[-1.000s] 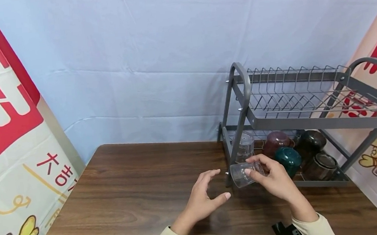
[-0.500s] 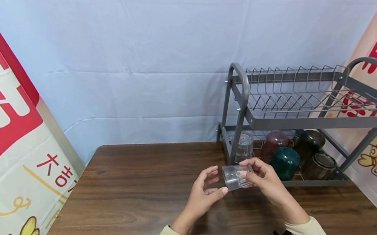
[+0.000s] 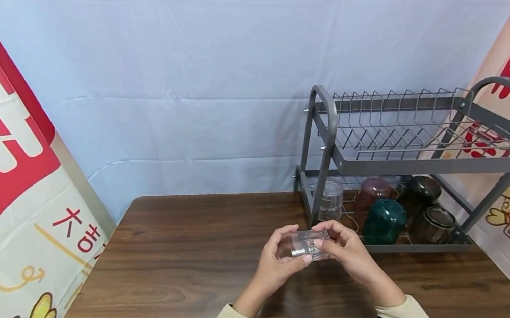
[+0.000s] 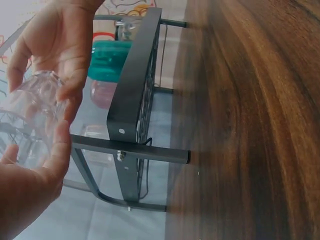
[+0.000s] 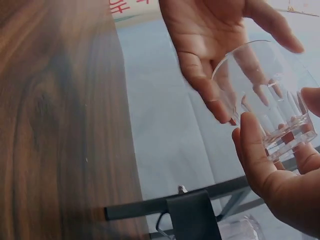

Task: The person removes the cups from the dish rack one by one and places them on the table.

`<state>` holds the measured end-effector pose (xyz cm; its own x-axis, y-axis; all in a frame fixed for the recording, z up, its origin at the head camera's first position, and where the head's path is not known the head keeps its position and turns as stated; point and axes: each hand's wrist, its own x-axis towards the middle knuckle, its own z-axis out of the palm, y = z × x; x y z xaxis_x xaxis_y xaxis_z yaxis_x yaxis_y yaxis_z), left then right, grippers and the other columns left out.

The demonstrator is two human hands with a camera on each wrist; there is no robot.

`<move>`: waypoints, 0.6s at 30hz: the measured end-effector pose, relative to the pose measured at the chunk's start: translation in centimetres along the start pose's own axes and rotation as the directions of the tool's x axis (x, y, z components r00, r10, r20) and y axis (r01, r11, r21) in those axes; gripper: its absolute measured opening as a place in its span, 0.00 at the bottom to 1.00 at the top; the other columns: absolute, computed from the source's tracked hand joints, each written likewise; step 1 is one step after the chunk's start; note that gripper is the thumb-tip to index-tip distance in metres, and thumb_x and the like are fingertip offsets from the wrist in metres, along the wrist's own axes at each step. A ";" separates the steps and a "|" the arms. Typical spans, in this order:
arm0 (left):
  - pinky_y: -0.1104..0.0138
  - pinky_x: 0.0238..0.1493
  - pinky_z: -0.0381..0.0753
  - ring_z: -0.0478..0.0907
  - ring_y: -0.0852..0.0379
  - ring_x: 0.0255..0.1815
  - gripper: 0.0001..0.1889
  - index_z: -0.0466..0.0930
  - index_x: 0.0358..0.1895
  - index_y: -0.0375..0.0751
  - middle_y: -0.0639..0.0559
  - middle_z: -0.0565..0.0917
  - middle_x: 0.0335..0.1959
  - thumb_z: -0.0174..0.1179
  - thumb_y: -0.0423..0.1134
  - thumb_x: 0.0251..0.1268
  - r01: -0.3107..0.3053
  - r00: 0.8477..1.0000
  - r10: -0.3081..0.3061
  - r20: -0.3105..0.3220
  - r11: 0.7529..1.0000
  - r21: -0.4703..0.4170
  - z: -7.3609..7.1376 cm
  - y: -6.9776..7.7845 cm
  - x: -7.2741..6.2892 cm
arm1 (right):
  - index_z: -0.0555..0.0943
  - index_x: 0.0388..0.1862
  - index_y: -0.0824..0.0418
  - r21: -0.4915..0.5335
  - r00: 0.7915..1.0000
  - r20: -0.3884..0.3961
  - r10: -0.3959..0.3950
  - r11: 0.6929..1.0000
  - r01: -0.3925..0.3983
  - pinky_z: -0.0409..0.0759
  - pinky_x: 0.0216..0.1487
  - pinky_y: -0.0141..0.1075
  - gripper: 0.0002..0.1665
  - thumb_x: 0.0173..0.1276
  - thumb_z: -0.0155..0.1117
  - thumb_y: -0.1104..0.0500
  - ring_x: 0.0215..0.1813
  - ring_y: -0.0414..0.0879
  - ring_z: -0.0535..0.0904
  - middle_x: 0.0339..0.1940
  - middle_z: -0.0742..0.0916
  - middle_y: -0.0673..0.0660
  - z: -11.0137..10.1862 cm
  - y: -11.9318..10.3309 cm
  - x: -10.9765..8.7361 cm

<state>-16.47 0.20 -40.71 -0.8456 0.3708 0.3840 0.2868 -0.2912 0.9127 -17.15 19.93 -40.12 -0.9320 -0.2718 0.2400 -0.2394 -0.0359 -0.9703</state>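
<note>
A: Where is the clear glass tumbler (image 3: 304, 237), and how does it lie?
B: Above the wood-grain table (image 3: 178, 269), near the left end of the grey two-tier dish rack (image 3: 421, 164); it is on its side, long axis running roughly left to right
A: Which way does its mouth point?
B: Toward the left hand (image 3: 272, 266), whose fingers and thumb curl round that end; the thick base points toward the right hand (image 3: 351, 253), which grips it between thumb and fingers
</note>
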 end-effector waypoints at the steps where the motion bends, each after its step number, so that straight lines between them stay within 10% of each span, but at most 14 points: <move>1: 0.64 0.38 0.79 0.69 0.30 0.49 0.28 0.65 0.59 0.28 0.27 0.68 0.52 0.62 0.24 0.53 -0.013 1.000 0.013 -0.009 1.000 0.003 0.0 0.0 0.0 | 0.68 0.51 0.75 0.007 1.000 0.007 -0.005 1.000 0.005 0.80 0.33 0.38 0.17 0.66 0.56 0.69 0.35 0.45 0.78 0.40 0.75 0.64 0.1 0.1 0.1; 18: 0.64 0.35 0.80 0.70 0.49 0.45 0.27 0.72 0.56 0.39 0.40 0.73 0.49 0.66 0.25 0.50 -0.008 0.998 0.013 -0.068 0.997 0.073 -1.1 -2.3 0.3 | 0.67 0.60 0.67 -0.137 0.997 0.067 0.033 0.990 -0.023 0.79 0.42 0.39 0.24 0.66 0.58 0.66 0.46 0.53 0.76 0.53 0.74 0.69 -0.1 -1.2 -0.1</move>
<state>-17.85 0.01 -42.81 -0.8704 0.3059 0.3858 0.3261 -0.2289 0.9172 -16.77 20.13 -39.04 -0.9190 -0.3364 0.2056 -0.2528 0.1026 -0.9621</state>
